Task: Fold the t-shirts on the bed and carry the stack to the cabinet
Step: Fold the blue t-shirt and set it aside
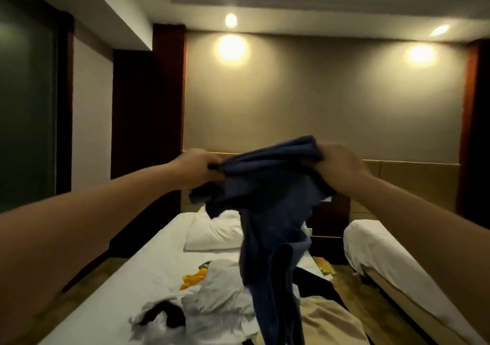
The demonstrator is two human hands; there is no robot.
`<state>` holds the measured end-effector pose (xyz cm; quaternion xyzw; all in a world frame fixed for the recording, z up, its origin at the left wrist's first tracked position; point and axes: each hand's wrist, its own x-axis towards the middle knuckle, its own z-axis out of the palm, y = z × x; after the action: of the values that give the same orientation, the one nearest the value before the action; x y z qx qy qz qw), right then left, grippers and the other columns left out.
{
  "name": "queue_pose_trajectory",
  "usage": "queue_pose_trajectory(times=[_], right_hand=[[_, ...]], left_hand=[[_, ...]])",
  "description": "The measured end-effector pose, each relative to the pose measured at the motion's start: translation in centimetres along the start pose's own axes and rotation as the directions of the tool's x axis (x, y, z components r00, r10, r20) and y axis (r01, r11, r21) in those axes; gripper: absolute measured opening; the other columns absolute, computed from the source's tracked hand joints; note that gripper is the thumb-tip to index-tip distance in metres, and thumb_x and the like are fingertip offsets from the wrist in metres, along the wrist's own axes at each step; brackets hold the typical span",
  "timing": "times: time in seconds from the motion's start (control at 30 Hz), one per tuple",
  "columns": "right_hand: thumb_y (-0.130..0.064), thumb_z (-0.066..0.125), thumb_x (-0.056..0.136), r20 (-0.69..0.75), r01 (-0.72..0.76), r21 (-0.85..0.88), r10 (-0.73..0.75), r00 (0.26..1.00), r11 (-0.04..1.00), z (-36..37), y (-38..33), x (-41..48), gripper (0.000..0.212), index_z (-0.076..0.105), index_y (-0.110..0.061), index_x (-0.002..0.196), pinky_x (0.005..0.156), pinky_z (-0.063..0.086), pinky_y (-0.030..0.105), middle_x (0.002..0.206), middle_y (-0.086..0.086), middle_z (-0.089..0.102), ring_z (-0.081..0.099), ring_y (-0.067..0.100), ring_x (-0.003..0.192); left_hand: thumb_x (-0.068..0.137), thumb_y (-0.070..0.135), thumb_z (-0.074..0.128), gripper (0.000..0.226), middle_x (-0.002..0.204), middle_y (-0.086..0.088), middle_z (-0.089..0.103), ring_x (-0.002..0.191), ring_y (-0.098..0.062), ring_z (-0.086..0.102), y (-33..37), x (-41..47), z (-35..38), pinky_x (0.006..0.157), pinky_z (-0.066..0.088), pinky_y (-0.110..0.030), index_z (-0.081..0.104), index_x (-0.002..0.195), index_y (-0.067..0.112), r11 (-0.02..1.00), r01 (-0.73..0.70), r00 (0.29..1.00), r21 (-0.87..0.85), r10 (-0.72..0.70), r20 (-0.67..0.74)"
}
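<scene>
While it is held up in the air above the bed [148, 262], a dark blue t-shirt [273, 201] is gripped at its upper edge by both hands. No print, label or writing can be read on it. Its top is bunched between the hands, and the rest hangs down in twisted folds toward the heap on the bed.

The left hand [197, 168] is closed on the cloth at the shirt's left end, fingers curled tight around a gathered fold. The right hand [338, 167] is clamped on the right end, knuckles turned to the camera, so its fingertips are hidden behind the cloth. Both arms are stretched forward and slightly inward at about equal height, forearms bare.

Below the shirt, other clothes are piled on the white sheet: a crumpled white garment [212, 299], a black piece [164, 315] tucked into it, a yellow item [193, 278] behind, and a beige garment [326, 320] to the right. A white pillow [212, 236] is seen at the head of the bed. A second bed [376, 249] stands apart to the right, across a strip of floor.
</scene>
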<state>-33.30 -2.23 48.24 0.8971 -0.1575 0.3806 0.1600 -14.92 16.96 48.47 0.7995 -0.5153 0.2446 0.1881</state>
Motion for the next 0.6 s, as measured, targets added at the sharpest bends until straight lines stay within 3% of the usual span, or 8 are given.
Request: queue_pose_trajectory(times=[0.13,0.17,0.23,0.27,0.33,0.4,0.5,0.6], right_hand=[[-0.003,0.054,0.083,-0.123,0.04,0.165,-0.02,0.992,0.985,-0.8,-0.1,-1.8,0.018,0.064,-0.005,0.099,0.073,0.045,0.04,0.099,0.02,0.066,0.061,0.036,0.094],[-0.006,0.053,0.086,-0.041,0.057,0.11,-0.053,0.998,0.992,0.3,-0.3,-2.8,0.02,0.063,-0.005,0.103,0.075,0.046,0.039,0.103,0.019,0.066,0.06,0.035,0.094],[-0.017,0.049,0.092,0.41,0.171,-0.006,-0.154,0.899,0.985,2.4,-0.9,-5.0,0.019,0.061,-0.01,0.106,0.08,0.047,0.037,0.109,0.014,0.064,0.059,0.029,0.092],[-0.018,0.048,0.093,0.48,0.168,0.015,-0.155,0.863,0.986,2.4,-1.1,-5.6,0.02,0.061,-0.013,0.107,0.08,0.046,0.036,0.109,0.013,0.064,0.059,0.026,0.091],[-0.014,0.05,0.092,0.197,0.178,0.045,-0.184,0.963,0.983,1.9,-0.8,-5.4,0.023,0.063,-0.014,0.111,0.078,0.044,0.035,0.109,0.012,0.066,0.06,0.028,0.097],[-0.012,0.05,0.091,-0.026,0.067,0.054,-0.066,0.997,0.996,2.4,-0.9,-5.5,0.023,0.063,-0.01,0.11,0.077,0.045,0.038,0.109,0.014,0.065,0.06,0.032,0.1],[-0.019,0.048,0.092,0.269,0.294,-0.079,-0.263,0.926,0.953,3.9,-2.0,-7.7,0.023,0.06,-0.021,0.111,0.069,0.045,0.034,0.106,0.007,0.064,0.061,0.03,0.098],[-0.011,0.051,0.089,0.099,0.09,-0.039,-0.085,0.991,0.995,3.1,0.5,-8.4,0.02,0.062,-0.013,0.105,0.067,0.042,0.035,0.101,0.013,0.065,0.062,0.034,0.092]], left_hand=[[0.084,0.035,0.052,0.037,0.095,-0.015,0.065,0.093,-0.026,0.06,-0.1,-1.7,1.5,0.071,0.034,-0.026,0.067,0.096,0.004,0.995,-0.061,0.995,-0.082,0.054,-0.082],[0.087,0.032,0.051,0.03,0.093,-0.013,0.065,0.093,-0.026,0.059,-0.3,-2.6,2.7,0.075,0.037,-0.027,0.066,0.094,0.008,0.996,-0.057,0.998,-0.071,0.058,0.003],[0.093,0.022,0.051,0.019,0.1,-0.011,0.065,0.098,-0.026,0.059,-0.8,-4.5,5.5,0.082,0.041,-0.029,0.065,0.098,0.011,0.997,-0.006,0.974,-0.079,0.023,0.224],[0.093,0.018,0.051,0.019,0.105,-0.013,0.065,0.101,-0.027,0.058,-0.9,-5.0,6.3,0.083,0.041,-0.029,0.065,0.102,0.008,0.995,0.036,0.981,-0.089,-0.018,0.195],[0.091,0.012,0.052,0.019,0.103,-0.02,0.063,0.099,-0.03,0.058,-0.3,-5.3,7.2,0.079,0.039,-0.031,0.062,0.1,0.0,0.986,0.059,0.996,-0.158,-0.069,-0.056],[0.087,0.012,0.051,0.02,0.097,-0.025,0.063,0.093,-0.032,0.061,1.5,-6.3,8.3,0.079,0.041,-0.036,0.061,0.094,-0.004,0.97,-0.016,0.991,-0.243,-0.017,-0.134],[0.078,0.013,0.041,0.03,0.092,-0.022,0.066,0.087,-0.031,0.064,1.7,-8.2,11.9,0.071,0.037,-0.03,0.064,0.09,-0.002,0.983,-0.073,0.992,-0.169,0.053,-0.118],[0.086,0.028,0.038,0.037,0.098,-0.018,0.065,0.094,-0.033,0.059,0.6,-8.5,12.0,0.072,0.036,-0.032,0.063,0.098,0.003,0.981,-0.066,0.986,-0.182,0.036,-0.163]])
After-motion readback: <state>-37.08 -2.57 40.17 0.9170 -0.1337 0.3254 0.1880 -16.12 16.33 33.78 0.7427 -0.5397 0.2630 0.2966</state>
